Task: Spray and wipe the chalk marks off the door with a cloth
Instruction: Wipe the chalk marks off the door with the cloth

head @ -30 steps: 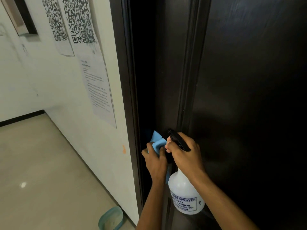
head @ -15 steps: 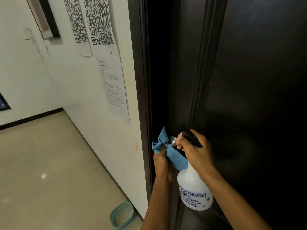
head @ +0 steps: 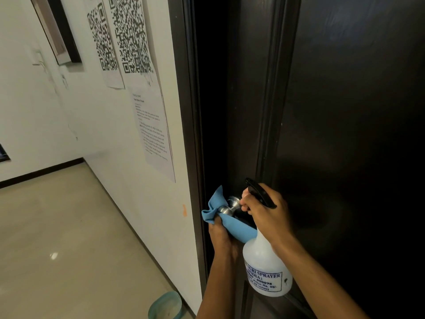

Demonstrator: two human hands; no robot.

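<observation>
Left hand (head: 220, 233): grips blue cloth (head: 232, 223), wrapped under steel door knob (head: 228, 206). Right hand (head: 268, 212): clenched on spray bottle (head: 266, 268), nozzle just above knob. Door (head: 345, 111): no chalk discernible; wiping apparently near complete.

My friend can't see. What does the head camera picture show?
A left hand wipes a silver door knob with a blue cloth, while the right hand holds a white spray bottle against a dark door.
</observation>
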